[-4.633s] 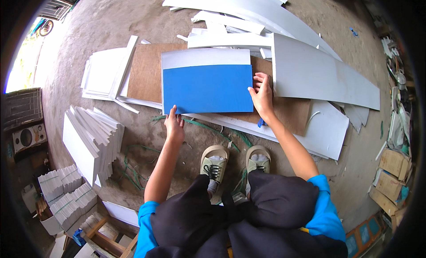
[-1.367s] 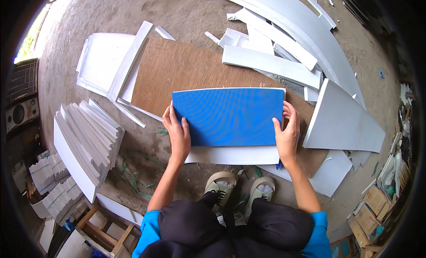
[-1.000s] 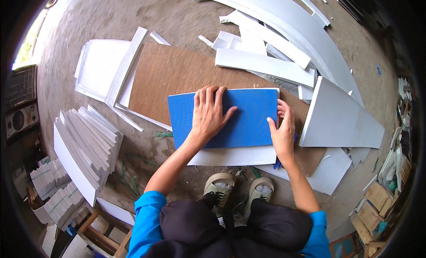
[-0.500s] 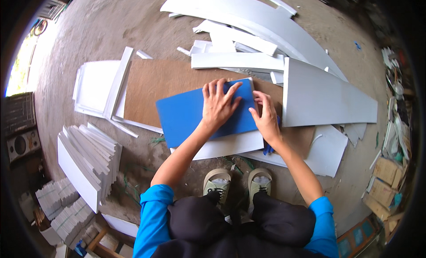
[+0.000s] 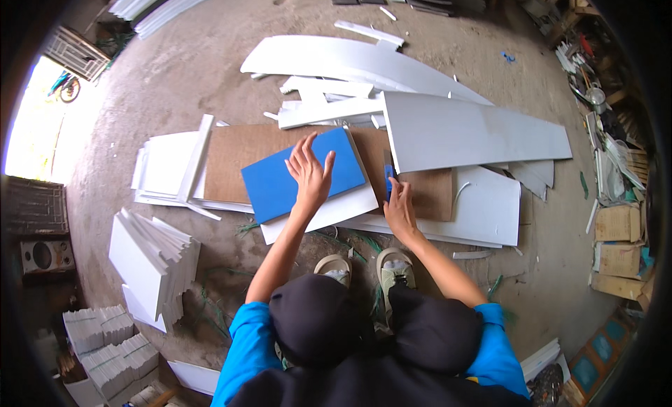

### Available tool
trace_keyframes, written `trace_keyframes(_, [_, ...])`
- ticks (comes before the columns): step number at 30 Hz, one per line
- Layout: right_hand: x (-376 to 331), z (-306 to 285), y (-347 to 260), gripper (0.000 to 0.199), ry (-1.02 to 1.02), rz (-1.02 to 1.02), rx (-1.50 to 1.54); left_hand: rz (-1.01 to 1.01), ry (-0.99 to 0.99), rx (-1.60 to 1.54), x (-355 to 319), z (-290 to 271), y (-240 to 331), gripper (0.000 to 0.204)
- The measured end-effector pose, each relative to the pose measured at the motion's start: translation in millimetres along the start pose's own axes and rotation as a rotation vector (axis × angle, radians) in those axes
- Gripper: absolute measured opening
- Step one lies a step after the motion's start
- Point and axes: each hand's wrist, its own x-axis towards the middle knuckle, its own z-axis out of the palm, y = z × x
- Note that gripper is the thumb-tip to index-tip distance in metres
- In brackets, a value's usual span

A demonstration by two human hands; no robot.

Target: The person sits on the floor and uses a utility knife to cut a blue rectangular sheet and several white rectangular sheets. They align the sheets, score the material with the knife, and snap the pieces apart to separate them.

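A blue rectangular panel [image 5: 276, 183] lies tilted on a white panel [image 5: 336, 212], which rests on a brown board [image 5: 234, 151] on the concrete floor. My left hand [image 5: 310, 174] presses flat on the blue panel's right half, fingers spread. My right hand [image 5: 399, 207] rests on the brown board just right of the panels, closed around a small blue cutter [image 5: 388, 179] whose tip points away from me. My two shoes [image 5: 364, 267] stand just below the white panel.
A large white panel [image 5: 469, 130] lies to the right, with a long curved white sheet [image 5: 350, 57] and strips behind. White panels stand stacked at the left [image 5: 150, 260], bundled stacks [image 5: 105, 344] at lower left. Cardboard boxes [image 5: 619, 239] line the right edge.
The blue panel has turned and now lies tilted, further left. My right hand has come off it and sits on the brown board with the cutter. My left hand stays flat on the panel.
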Motion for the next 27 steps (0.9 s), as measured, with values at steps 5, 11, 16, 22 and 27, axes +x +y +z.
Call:
trace_keyframes(5, [-14.6, 17.3, 15.7, 0.064, 0.005, 0.128, 0.22, -0.016, -0.085, -0.164, -33.7, -48.7, 14.8, 0.055])
trace_keyframes(11, [-14.0, -46.7, 14.7, 0.05, -0.146, 0.364, 0.985, -0.028, -0.243, -0.41, -23.4, -122.8, 57.7, 0.052])
trace_keyframes(16, [14.3, -204.0, -32.4, 0.047, -0.169, 0.16, 1.086, -0.1, -0.435, -0.84, -25.9, -166.2, 182.8, 0.063])
trace_keyframes(22, [3.3, -302.6, -133.9, 0.044, -0.2, -0.126, 1.009, -0.019, -0.377, -1.203, -25.9, -155.5, 237.5, 0.047])
trace_keyframes(27, [-6.7, -289.7, -128.7, 0.036, -0.23, -0.052, 0.987, 0.092, -0.377, -1.082, -29.6, -155.1, 243.5, 0.036])
